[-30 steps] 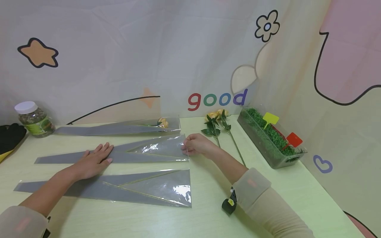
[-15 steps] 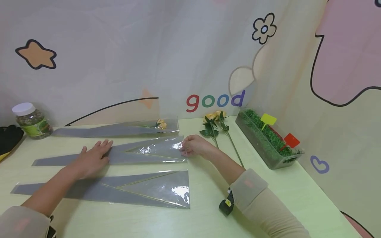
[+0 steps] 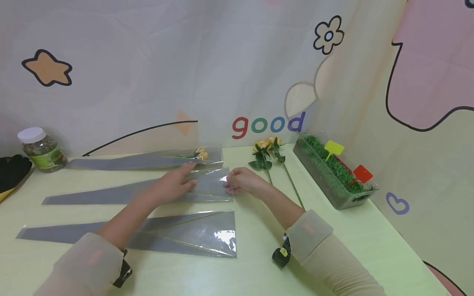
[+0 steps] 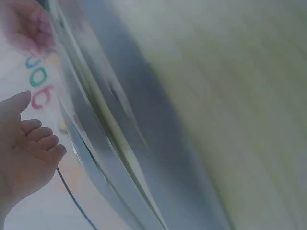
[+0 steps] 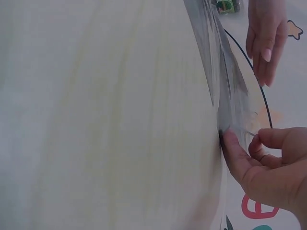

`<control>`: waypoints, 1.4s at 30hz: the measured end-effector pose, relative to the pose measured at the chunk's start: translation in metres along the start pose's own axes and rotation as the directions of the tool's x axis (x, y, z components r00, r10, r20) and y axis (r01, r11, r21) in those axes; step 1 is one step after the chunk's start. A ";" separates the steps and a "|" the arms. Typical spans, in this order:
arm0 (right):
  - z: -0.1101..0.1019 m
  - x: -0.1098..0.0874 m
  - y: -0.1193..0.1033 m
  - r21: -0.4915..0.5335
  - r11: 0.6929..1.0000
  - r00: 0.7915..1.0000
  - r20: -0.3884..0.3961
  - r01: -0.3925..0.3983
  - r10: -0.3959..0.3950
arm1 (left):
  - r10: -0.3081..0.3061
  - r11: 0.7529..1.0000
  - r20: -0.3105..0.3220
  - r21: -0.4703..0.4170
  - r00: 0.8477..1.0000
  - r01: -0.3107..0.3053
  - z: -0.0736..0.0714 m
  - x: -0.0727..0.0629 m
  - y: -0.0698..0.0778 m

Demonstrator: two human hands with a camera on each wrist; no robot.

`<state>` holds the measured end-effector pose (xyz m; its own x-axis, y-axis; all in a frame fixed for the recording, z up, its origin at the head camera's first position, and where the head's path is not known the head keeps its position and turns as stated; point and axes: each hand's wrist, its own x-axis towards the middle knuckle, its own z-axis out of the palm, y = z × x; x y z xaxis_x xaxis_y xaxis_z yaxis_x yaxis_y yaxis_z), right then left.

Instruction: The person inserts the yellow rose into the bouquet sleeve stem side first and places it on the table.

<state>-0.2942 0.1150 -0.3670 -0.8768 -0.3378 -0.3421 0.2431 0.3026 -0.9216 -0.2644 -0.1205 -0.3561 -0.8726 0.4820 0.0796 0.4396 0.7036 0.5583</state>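
Observation:
Three long, tapered flower sleeves of grey and clear plastic lie on the table. My right hand point(image 3: 242, 181) pinches the wide right edge of the middle flower sleeve point(image 3: 140, 192); the right wrist view shows thumb and fingertips on the film. My left hand point(image 3: 172, 187), fingers extended and holding nothing, hovers over the same sleeve's wide part, hiding some of it. It appears apart from the film in the right wrist view. The near sleeve point(image 3: 207, 234) lies flat in front. The far sleeve point(image 3: 122, 162) has a yellow rose point(image 3: 201, 153) inside.
Two yellow roses point(image 3: 261, 146) with long stems lie right of the sleeves, partly behind my right forearm. A clear planter point(image 3: 326, 185) of artificial grass stands at the right. A white-lidded jar point(image 3: 42, 152) and a black item point(image 3: 14, 168) sit at the left.
My left hand has lifted from the middle sleeve's narrow part and moved right towards its wide end. The right hand keeps its pinch at the edge.

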 end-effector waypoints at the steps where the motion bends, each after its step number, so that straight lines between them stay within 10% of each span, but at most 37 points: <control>1: 0.000 0.000 0.000 0.000 1.000 1.000 0.004 0.002 -0.002 | -0.005 1.000 0.005 -0.016 1.000 0.005 0.004 0.005 0.005; 15: 0.000 0.001 0.002 0.011 1.000 1.000 -0.003 0.000 0.000 | 0.010 0.997 0.054 0.071 0.999 -0.013 0.039 0.044 0.037; 31: -0.003 -0.003 0.001 0.020 0.999 0.999 0.022 0.030 -0.031 | 0.069 0.992 0.049 0.098 0.996 -0.074 0.039 0.046 0.039; 42: -0.010 -0.004 0.002 0.046 0.996 0.997 -0.035 0.072 -0.071 | 0.089 0.994 -0.065 0.069 0.994 -0.084 0.042 0.045 0.038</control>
<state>-0.2944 0.1259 -0.3658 -0.9058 -0.3271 -0.2695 0.1978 0.2360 -0.9514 -0.2782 -0.0500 -0.3658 -0.8421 0.5074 0.1827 0.5252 0.6946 0.4915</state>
